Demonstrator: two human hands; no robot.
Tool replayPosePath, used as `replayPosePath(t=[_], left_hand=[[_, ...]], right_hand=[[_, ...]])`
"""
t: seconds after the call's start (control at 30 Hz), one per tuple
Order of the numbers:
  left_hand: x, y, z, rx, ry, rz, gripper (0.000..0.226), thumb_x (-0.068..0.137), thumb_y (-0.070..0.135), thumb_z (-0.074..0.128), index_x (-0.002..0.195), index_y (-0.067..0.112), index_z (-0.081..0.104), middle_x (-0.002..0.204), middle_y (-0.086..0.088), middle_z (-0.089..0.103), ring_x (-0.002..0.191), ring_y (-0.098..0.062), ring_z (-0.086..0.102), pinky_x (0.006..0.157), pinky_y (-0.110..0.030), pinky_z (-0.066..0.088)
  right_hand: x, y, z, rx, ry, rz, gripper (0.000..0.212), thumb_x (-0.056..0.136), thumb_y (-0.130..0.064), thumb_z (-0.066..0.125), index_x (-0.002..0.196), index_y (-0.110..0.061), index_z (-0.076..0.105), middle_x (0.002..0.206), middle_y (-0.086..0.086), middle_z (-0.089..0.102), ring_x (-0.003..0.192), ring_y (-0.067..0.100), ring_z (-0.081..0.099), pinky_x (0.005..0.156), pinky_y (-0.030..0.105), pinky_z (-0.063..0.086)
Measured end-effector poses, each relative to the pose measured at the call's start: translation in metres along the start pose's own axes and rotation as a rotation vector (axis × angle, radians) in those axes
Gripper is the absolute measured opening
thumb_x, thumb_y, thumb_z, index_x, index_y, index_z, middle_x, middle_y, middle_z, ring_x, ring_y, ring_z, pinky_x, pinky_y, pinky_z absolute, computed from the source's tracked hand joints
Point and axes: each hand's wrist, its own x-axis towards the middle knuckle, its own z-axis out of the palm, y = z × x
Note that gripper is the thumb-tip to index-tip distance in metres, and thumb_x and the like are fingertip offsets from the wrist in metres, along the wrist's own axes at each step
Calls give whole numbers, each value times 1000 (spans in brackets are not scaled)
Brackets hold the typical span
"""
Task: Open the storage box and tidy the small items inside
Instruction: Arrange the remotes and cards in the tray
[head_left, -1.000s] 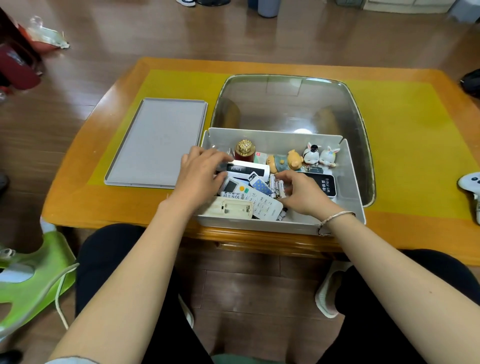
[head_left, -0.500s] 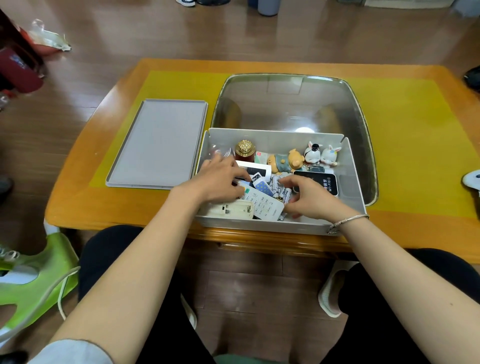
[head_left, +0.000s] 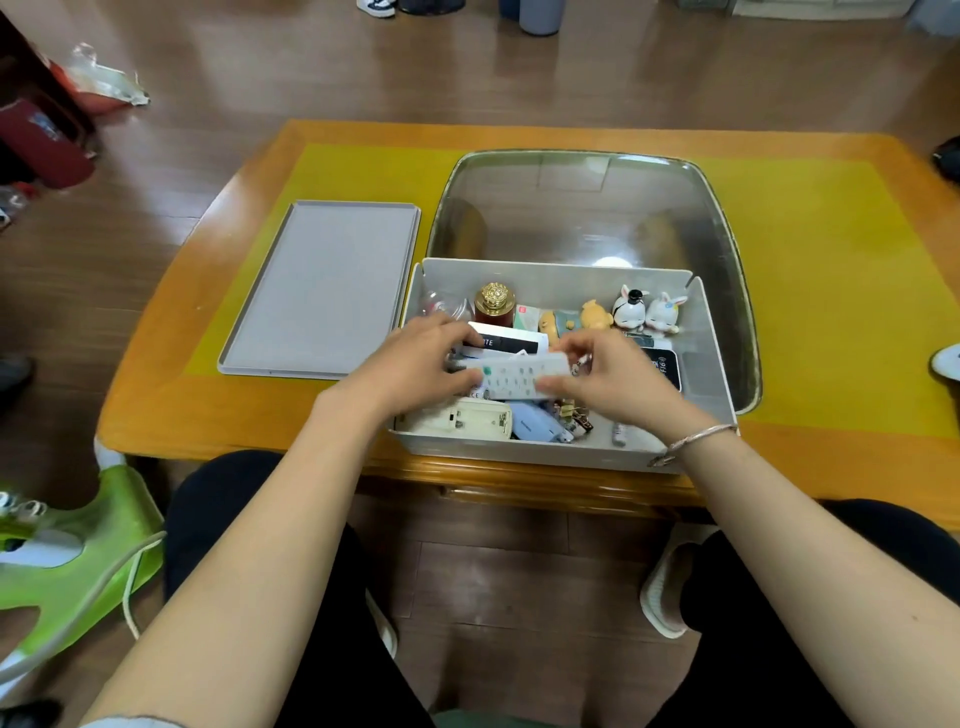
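Lying crosswise between both hands: white remote

Soft even daylight; glare on metal tray; wide-angle edge distortion.

Open grey storage box at the near edge of a wooden table, its lid lying flat to the left. Left hand and right hand hold a white remote control by its ends, level above the contents. Along the far wall stand a gold-capped jar and two rabbit figurines. A second, cream remote lies against the near wall.
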Motion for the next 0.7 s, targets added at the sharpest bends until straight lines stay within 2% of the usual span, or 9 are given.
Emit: replayPosePath(t=[0.1,0.17,0.2,0.27,0.37,0.43,0.53,0.63,0.7], left_hand=[[3,2,5,15,51,-1,50,84,40,67,130,27,50,133,1,50,122,-19,40,101,-39,37],[8,5,9,54,111,-9,39,86,37,65,122,25,55,127,0,54,116,-19,43,95,-37,38],[10,5,11,78,144,-10,31,88,36,64,115,23,57,123,-1,56,112,-19,45,91,-36,38],[12,6,16,85,189,-19,19,90,32,61,105,20,58,115,-2,59,106,-20,48,84,-33,36],[11,7,19,46,224,-40,13,92,28,59,99,18,55,110,-4,61,99,-21,51,79,-33,40],[9,8,19,54,223,-58,15,91,27,60,102,18,56,113,-4,61,101,-22,52,81,-35,44],[9,12,21,102,236,-89,30,91,25,61,119,16,53,123,-6,56,110,-24,49,89,-37,43],[8,17,23,135,278,-85,44,90,18,61,131,17,45,130,-7,49,115,-25,44,94,-38,43],[6,21,25,110,298,-50,49,88,18,62,134,19,44,132,-5,46,118,-25,40,96,-39,41]], right_hand=[[10,-7,-9,151,166,-57,16,83,-15,70,99,-18,69,80,-7,64,56,6,55,53,17,44],[13,-8,-10,140,229,-53,22,82,-13,71,103,-17,68,87,-5,66,61,10,59,63,23,50],[12,-7,-11,78,276,-38,20,79,-17,74,99,-17,68,90,-3,66,66,11,60,67,25,50],[8,0,-11,-94,303,6,23,74,-36,78,76,-16,67,75,-2,66,65,13,59,63,27,47],[1,12,2,-293,-45,182,54,67,-61,70,55,-10,62,51,5,60,52,19,58,53,28,43],[2,17,15,-389,-202,252,58,62,-66,70,51,-13,49,48,2,50,49,19,50,51,28,38],[8,16,25,-434,-203,263,56,59,-62,75,55,-17,43,55,-1,44,53,15,44,51,27,35],[12,16,27,-397,-221,228,47,60,-53,79,59,-9,62,63,5,61,62,19,57,54,27,41],[11,19,26,-349,-216,232,47,60,-49,78,65,-3,69,66,9,64,64,19,57,55,27,43]])
